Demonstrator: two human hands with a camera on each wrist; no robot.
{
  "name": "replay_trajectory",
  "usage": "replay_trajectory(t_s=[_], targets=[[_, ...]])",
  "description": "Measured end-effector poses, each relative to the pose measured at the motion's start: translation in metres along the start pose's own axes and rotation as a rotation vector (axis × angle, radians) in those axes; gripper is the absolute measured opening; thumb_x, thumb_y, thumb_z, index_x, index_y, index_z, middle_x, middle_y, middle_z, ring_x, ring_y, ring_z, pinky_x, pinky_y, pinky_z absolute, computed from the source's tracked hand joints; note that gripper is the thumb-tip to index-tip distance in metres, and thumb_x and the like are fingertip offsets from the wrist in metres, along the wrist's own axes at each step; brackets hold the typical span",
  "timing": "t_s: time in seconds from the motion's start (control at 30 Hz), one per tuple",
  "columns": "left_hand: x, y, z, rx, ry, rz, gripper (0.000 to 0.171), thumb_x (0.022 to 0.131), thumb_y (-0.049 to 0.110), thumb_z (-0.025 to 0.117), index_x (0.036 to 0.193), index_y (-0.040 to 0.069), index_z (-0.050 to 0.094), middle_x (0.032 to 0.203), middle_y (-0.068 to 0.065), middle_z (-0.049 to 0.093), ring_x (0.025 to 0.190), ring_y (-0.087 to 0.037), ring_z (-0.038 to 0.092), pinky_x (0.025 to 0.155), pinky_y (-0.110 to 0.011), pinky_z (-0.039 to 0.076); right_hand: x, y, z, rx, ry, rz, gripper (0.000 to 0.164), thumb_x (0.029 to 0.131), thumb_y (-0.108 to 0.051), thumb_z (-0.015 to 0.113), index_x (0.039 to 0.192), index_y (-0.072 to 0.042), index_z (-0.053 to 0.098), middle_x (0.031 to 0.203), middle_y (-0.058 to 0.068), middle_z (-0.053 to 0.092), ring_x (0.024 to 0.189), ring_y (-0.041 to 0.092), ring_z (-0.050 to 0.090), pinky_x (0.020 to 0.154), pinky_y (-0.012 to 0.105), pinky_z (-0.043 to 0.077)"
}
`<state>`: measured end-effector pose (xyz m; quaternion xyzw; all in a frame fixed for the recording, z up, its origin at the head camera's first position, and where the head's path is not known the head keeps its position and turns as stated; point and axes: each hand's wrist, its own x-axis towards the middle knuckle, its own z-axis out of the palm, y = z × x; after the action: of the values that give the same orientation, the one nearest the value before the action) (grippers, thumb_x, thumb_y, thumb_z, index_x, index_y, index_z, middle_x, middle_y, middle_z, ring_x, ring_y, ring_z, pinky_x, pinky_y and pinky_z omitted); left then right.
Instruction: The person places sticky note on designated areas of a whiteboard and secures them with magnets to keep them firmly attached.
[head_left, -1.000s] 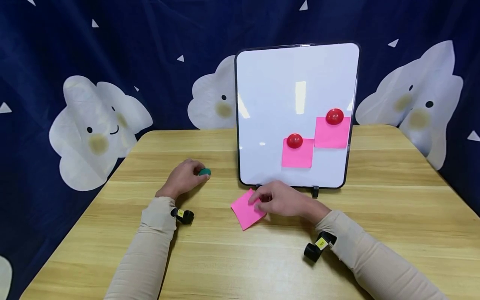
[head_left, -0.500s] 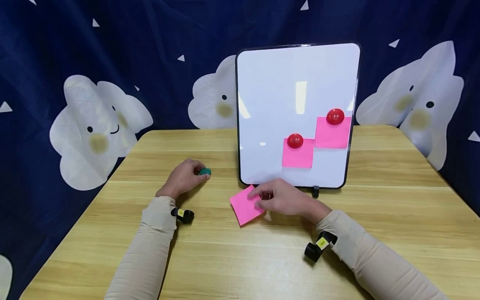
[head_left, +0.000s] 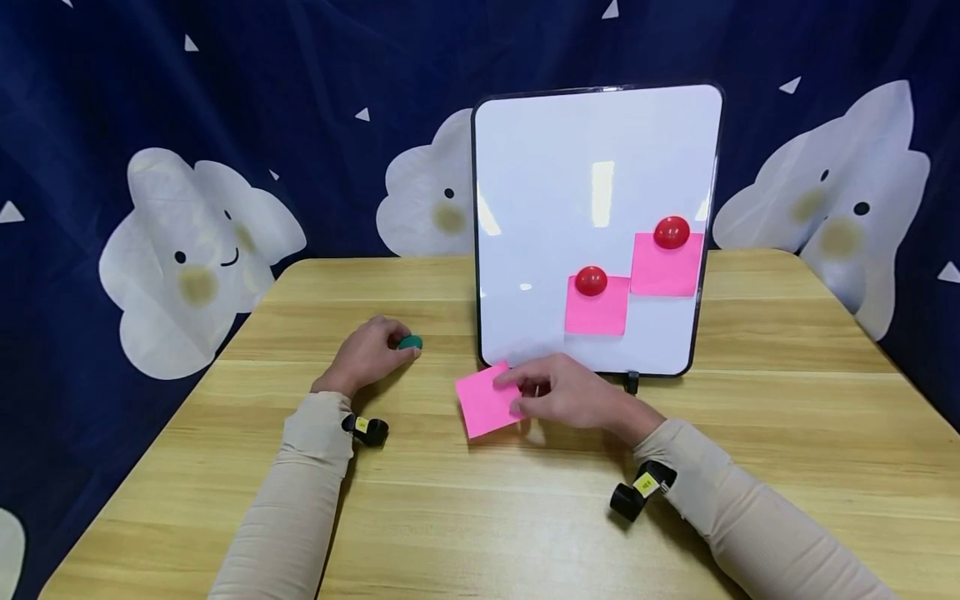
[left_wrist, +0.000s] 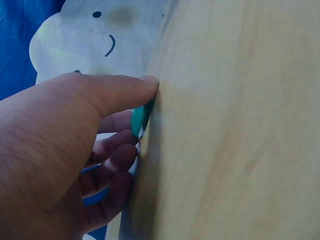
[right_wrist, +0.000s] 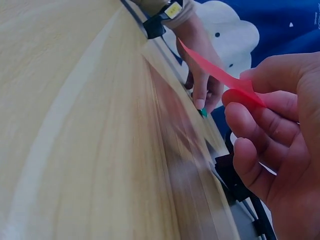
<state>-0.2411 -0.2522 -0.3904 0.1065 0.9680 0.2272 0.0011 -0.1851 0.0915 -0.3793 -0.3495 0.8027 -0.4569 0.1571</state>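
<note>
In the head view my right hand (head_left: 562, 390) pinches a pink sticky note (head_left: 483, 404) near its right edge, in front of the whiteboard's lower left corner. The right wrist view shows that note (right_wrist: 215, 72) raised off the table between thumb and fingers. My left hand (head_left: 366, 354) rests on the table to the left, thumb and fingers around a green magnet (head_left: 410, 342). Close up in the left wrist view, the magnet (left_wrist: 138, 120) sits between thumb and forefinger at the tabletop. The other fingers are loosely curled.
A whiteboard (head_left: 540, 183) with a black frame stands upright on small black feet (head_left: 632, 382). Two pink notes, a lower one (head_left: 596, 317) and a higher one (head_left: 663, 271), hang on it under red round magnets (head_left: 591, 281). Behind the wooden table (head_left: 465, 517) hangs a blue cloud-print curtain (head_left: 330, 67).
My right hand has lifted slightly toward the board, and the pink sticky note has turned and risen with it. The left hand and the green magnet have stayed in place.
</note>
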Motion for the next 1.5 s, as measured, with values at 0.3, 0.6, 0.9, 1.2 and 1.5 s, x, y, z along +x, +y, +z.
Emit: replay_trajectory(t_s=[0.3,0.6,0.9,1.2,1.5], targets=[[0.0,0.0,0.0,-0.001,-0.002,0.004,0.039,0.093,0.033,0.071,0.12,0.004,0.068,0.114,-0.012,0.062,0.102,-0.028,0.059,0.091,-0.047,0.048,-0.001,-0.002,-0.004,-0.018,0.014,-0.008,0.037,0.093,-0.018,0.068,0.129,-0.019,0.069,0.091,-0.002,0.063,0.079,0.019,0.054,0.064,0.029,0.045],[-0.001,0.0,-0.002,0.001,-0.006,-0.008,0.04,0.093,0.035,0.071,0.119,0.005,0.069,0.113,-0.011,0.062,0.101,-0.027,0.059,0.091,-0.045,0.048,0.0,-0.007,-0.005,-0.013,0.083,-0.043,0.035,0.093,-0.013,0.069,0.128,-0.015,0.07,0.088,-0.001,0.064,0.08,0.021,0.058,0.063,0.029,0.048],[-0.002,0.0,-0.002,-0.032,-0.008,-0.023,0.037,0.092,0.033,0.072,0.118,0.006,0.069,0.113,-0.01,0.062,0.1,-0.027,0.058,0.09,-0.044,0.048,0.004,-0.018,-0.013,-0.043,0.168,-0.064,0.032,0.092,-0.005,0.065,0.123,-0.012,0.072,0.082,0.002,0.062,0.074,0.021,0.055,0.061,0.028,0.047],[-0.002,0.001,-0.003,-0.064,-0.03,-0.015,0.035,0.09,0.035,0.072,0.115,0.012,0.069,0.108,-0.006,0.062,0.094,-0.023,0.058,0.082,-0.042,0.049,0.011,-0.026,-0.023,-0.091,0.227,-0.073,0.032,0.091,-0.004,0.067,0.121,-0.009,0.073,0.091,0.001,0.064,0.077,0.021,0.057,0.065,0.032,0.05],[-0.002,0.002,-0.003,-0.062,-0.045,-0.016,0.034,0.09,0.034,0.07,0.115,0.011,0.069,0.106,-0.006,0.062,0.093,-0.023,0.057,0.082,-0.041,0.048,0.017,-0.031,-0.031,-0.154,0.267,-0.115,0.03,0.09,-0.002,0.068,0.12,-0.007,0.073,0.089,0.001,0.066,0.078,0.019,0.058,0.068,0.034,0.051]])
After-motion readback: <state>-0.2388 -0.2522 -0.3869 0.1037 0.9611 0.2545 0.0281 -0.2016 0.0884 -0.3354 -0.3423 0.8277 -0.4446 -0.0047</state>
